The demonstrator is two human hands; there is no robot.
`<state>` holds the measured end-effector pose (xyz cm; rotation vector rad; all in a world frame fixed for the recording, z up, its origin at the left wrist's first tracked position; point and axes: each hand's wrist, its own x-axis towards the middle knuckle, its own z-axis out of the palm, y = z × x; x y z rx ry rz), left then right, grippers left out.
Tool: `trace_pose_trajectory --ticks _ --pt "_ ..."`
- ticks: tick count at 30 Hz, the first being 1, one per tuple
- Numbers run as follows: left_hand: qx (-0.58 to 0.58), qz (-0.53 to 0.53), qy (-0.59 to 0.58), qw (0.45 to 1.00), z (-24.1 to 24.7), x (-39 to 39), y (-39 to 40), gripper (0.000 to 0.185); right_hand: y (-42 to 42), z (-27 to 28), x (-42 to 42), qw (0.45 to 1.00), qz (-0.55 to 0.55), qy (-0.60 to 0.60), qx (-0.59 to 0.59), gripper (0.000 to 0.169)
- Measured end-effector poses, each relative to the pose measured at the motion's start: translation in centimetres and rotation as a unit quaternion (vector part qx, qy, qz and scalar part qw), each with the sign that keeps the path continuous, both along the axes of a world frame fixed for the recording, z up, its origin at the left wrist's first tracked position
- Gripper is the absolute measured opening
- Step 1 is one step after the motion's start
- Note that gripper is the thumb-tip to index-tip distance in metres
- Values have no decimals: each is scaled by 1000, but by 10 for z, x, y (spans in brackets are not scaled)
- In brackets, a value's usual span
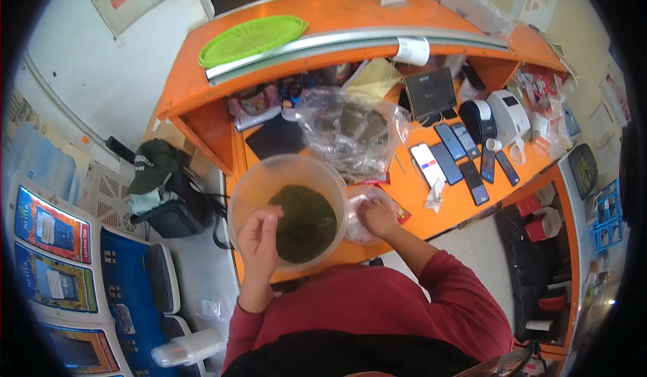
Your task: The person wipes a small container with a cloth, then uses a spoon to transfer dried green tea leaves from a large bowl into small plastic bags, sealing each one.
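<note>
A large translucent plastic tub (298, 162) stands at the front of the orange desk, with dark green contents (306, 225) at its bottom. Over the tub's left side is my left hand (260, 235), thumb and fingertips together; whether something small is pinched there cannot be seen. To the right, my right hand (376, 216) reaches into a smaller clear plastic container (359, 197), fingers bent down. What those fingers touch is hidden. Behind both containers lies a clear plastic bag (354, 129) holding dark green packs. A red wrapper (403, 214) shows beside the small container.
Several phones (447, 162), a receipt printer (477, 119) and a monitor (430, 93) occupy the desk's right part. A green lid (252, 40) lies on the upper shelf. At left are a black bag (177, 210) and stacked plastic cups (188, 348).
</note>
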<state>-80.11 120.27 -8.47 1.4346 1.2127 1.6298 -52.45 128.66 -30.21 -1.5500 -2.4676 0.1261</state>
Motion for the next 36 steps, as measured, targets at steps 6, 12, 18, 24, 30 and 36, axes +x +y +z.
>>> trace_pose_trajectory --ticks 6,12,18,24,30,36 --pt "-1 -15 27 1000 4 4 -2 12 -3 23 3 996 45 83 5 16" --pt "-8 -27 42 999 6 9 -1 13 -4 -2 2 998 39 3 -55 13" --pt "-5 -35 26 999 5 8 0 11 -6 16 4 996 57 65 -21 9" --pt "-11 -51 33 998 6 9 1 11 -11 9 3 996 49 65 -32 13" --pt "-33 -52 11 998 5 11 1 12 9 53 13 903 -59 362 -223 18" --pt "-18 -69 61 996 1 13 4 12 4 53 19 905 -116 326 -246 18"
